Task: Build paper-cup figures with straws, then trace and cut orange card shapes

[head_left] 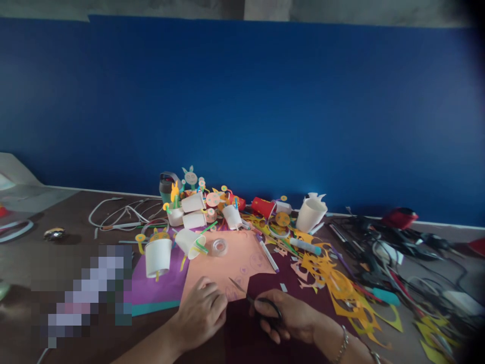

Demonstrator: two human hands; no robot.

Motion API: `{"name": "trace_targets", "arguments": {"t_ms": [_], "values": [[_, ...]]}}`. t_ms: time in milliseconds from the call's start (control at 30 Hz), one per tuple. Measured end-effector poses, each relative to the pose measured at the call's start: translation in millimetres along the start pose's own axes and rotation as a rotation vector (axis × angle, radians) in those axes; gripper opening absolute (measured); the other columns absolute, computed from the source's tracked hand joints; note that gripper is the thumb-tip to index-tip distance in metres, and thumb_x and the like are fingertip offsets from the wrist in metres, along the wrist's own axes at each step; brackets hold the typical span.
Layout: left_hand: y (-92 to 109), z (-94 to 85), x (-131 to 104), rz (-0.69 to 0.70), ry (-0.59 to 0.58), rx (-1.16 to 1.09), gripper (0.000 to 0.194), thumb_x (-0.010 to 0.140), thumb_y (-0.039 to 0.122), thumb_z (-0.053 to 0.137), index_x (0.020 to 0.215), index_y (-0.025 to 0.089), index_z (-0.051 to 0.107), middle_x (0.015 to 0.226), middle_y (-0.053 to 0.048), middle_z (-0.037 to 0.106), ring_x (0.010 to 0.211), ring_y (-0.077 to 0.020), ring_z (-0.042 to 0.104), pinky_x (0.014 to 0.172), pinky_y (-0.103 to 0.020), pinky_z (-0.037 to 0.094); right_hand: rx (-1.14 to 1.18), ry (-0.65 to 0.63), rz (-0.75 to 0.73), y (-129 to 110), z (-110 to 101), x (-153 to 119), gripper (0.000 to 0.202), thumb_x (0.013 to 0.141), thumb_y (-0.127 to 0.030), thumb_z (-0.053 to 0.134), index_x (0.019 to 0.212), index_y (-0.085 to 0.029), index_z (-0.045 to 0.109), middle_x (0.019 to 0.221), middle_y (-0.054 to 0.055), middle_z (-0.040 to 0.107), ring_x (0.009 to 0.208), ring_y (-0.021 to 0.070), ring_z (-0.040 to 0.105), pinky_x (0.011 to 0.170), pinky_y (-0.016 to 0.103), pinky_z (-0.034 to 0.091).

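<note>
Black-handled scissors (240,288) are in my right hand (286,313), fingers through the handle loops and blades pointing up-left over a peach paper sheet (212,268). My left hand (202,307) is curled over the sheet's lower edge, gripping it just left of the blades. Faces drawn in purple lines (256,261) show on the sheet's right part. The lower right of the sheet has a cut-away edge. Beneath it lie a dark maroon sheet (291,288) and a purple sheet (162,288). A roll of clear tape (219,246) and a white marker (268,255) rest on the peach sheet.
White paper cups (158,257) with paper figures crowd the back, beside red cups (262,207) and a large white cup (311,214). Yellow paper scraps (337,283) spread rightward, near tangled dark cables (382,253). White cables (125,222) lie back left; a blue wall (242,111) rises behind.
</note>
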State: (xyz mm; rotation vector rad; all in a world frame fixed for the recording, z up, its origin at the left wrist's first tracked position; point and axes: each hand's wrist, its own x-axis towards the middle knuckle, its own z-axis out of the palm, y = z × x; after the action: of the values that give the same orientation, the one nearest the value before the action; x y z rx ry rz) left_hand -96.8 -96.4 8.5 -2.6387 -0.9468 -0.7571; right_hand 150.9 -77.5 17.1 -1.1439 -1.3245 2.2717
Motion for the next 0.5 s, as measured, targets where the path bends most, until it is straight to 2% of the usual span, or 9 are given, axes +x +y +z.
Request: {"name": "trace_targets", "arguments": {"t_ms": [267, 500], "values": [[2.3, -2.1, 1.9, 0.012, 0.019, -0.007, 0.016, 0.078, 0.003, 0.051, 0.072, 0.018, 0.049, 0.062, 0.002, 0.051, 0.061, -0.0155, 0.043, 0.066, -0.033, 0.032, -0.032, 0.003, -0.02, 0.1, 3.5, 3.9, 0.044, 0.079, -0.053, 0.062, 0.092, -0.011, 0.06, 0.056, -0.003, 0.059, 0.038, 0.0051, 0.052, 0.029, 0.013, 0.025], [3.2, -7.7, 4.0, -0.046, -0.017, -0.057, 0.016, 0.08, 0.004, 0.049, 0.074, 0.018, 0.049, 0.063, 0.002, 0.052, 0.062, -0.0156, 0.045, 0.068, -0.034, 0.033, -0.066, 0.008, 0.02, -7.5, -1.0, 7.8, 0.039, 0.077, -0.048, 0.065, 0.084, -0.01, 0.061, 0.053, -0.004, 0.057, 0.034, 0.0032, 0.047, 0.028, 0.014, 0.018]]}}
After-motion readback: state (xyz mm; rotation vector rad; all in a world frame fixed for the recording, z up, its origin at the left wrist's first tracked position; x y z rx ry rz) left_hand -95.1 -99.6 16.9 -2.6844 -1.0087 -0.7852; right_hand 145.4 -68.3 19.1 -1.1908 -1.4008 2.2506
